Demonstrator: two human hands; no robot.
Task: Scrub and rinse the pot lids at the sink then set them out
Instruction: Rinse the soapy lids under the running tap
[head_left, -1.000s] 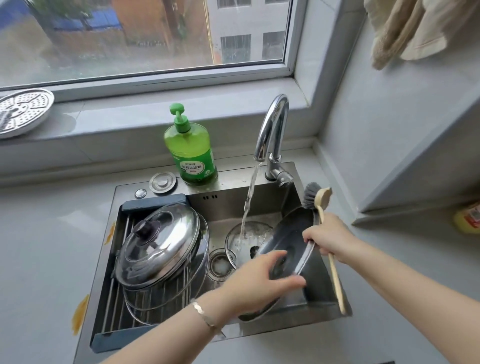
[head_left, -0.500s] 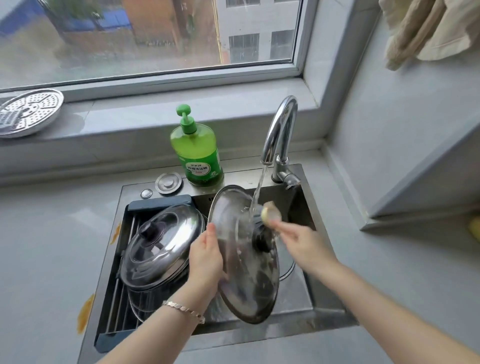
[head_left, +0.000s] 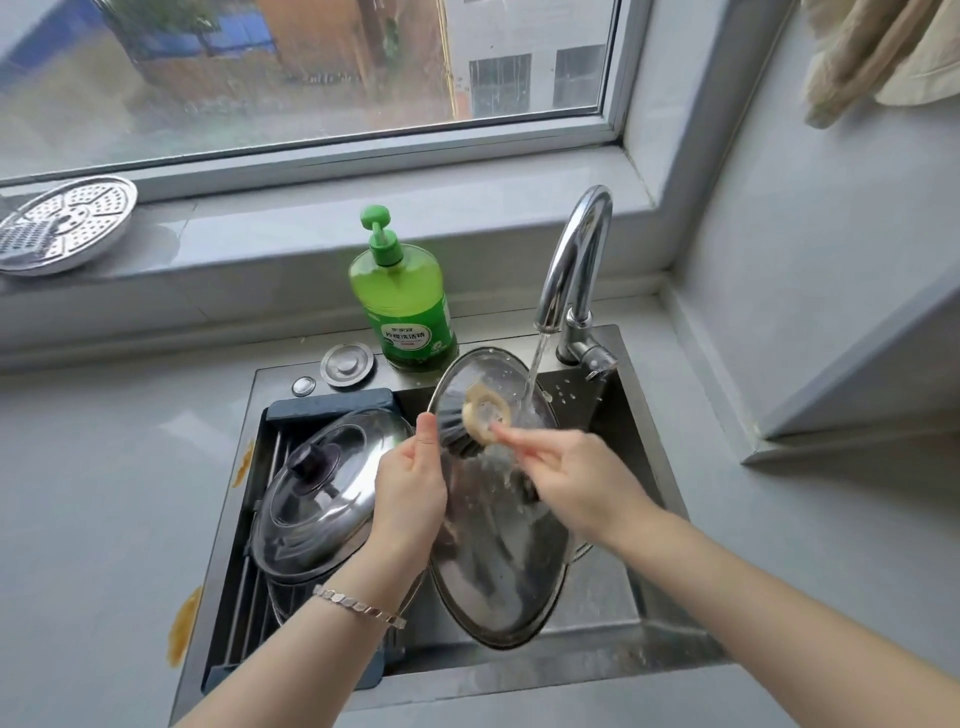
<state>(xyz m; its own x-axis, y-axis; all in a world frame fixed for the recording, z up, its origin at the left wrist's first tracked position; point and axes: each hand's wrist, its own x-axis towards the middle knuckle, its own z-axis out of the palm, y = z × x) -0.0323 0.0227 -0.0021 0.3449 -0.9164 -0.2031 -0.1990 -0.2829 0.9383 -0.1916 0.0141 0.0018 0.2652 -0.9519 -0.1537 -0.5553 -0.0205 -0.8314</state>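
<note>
A large steel pot lid (head_left: 498, 566) stands tilted on edge over the sink, its top side facing me. My left hand (head_left: 410, 493) grips its left rim. My right hand (head_left: 576, 478) holds a wooden dish brush (head_left: 480, 415) and presses its dark bristles against the lid's upper half. Water runs from the faucet (head_left: 571, 260) onto the lid beside the brush. A second lid (head_left: 322, 493) with a black knob lies on a pot in the drying rack at the left of the sink.
A green soap bottle (head_left: 405, 306) stands behind the sink (head_left: 649, 441). A perforated steamer plate (head_left: 67, 223) lies on the windowsill at left. Grey countertop (head_left: 104, 493) runs on both sides; towels (head_left: 883, 52) hang at top right.
The lid was turned from facing away to facing me and raised under the water. My right hand moved the brush from the lid's knob up onto its upper half.
</note>
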